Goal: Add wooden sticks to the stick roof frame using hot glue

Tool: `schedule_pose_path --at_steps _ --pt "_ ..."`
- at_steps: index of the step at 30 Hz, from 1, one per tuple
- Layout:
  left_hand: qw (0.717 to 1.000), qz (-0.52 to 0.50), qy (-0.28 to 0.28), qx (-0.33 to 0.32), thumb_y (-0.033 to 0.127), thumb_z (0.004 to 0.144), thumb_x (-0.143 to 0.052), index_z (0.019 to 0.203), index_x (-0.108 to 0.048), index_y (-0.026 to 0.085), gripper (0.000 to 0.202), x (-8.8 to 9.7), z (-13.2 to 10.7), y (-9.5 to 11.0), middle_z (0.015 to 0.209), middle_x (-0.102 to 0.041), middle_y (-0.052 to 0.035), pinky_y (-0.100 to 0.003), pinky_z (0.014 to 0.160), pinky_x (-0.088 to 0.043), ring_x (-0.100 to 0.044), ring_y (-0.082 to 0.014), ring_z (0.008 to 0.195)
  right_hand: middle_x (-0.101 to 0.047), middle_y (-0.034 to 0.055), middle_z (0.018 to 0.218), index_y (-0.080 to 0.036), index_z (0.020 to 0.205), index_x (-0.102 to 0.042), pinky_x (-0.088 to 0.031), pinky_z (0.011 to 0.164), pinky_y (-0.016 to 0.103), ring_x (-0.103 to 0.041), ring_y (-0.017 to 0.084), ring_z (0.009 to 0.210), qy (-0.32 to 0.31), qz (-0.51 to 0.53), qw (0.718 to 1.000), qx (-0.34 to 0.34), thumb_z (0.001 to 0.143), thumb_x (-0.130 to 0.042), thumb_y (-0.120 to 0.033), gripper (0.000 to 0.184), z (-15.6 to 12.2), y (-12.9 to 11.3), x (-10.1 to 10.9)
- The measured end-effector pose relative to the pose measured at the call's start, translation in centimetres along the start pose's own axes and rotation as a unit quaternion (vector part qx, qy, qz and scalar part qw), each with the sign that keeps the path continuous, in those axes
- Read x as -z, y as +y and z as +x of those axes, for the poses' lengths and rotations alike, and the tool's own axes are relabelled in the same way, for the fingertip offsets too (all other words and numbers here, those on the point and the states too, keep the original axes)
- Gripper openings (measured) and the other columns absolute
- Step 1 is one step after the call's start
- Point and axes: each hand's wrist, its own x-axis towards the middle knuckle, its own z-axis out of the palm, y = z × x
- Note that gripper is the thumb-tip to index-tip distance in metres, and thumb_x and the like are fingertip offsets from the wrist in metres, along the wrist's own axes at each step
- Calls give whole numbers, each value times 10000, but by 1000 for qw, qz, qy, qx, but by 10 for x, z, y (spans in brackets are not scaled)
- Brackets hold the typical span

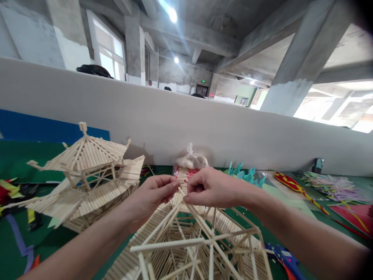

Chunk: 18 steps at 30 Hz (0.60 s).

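My left hand (161, 188) is closed in a pinch at the upper end of a short pale wooden stick (182, 191). Fingers curled, my right hand (205, 186) pinches close to the lower end of that stick, by the peak of a pavilion-like stick model (171, 244). Slanting sticks meet at this peak, and the roof frame below is open, with rows of sticks lining the lower roof. To the left stands a similar model (90, 153) with a covered, pointed roof. My fingers partly hide the peak joint.
A blue glue gun (287, 258) lies at the lower right. Behind my hands sits a tied plastic bag (192, 159). Turquoise paper shapes (246, 175), a red-yellow ornament (288, 182) and pastel strips (332, 186) lie rightward. A white partition (163, 120) borders the green table.
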Motion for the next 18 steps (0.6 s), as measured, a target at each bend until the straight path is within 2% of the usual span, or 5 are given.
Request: schedule_pose_path --at_steps 9,18 --pt "1000 -5 -3 2 374 711 -618 632 -602 151 236 -5 -3 6 516 -421 48 -226 505 -264 -338 -97 522 -292 -71 505 -199 536 -382 -230 401 214 -269 70 460 4 1 1000 14 702 -491 -226 201 -2 0 -1" --pt "1000 -29 -3 0 375 730 -586 585 -554 153 267 -4 -2 4 503 -389 54 -227 493 -246 -306 -94 501 -291 -74 514 -206 553 -359 -232 399 211 -266 71 463 -8 -2 1000 18 715 -482 -229 204 -2 4 -2"
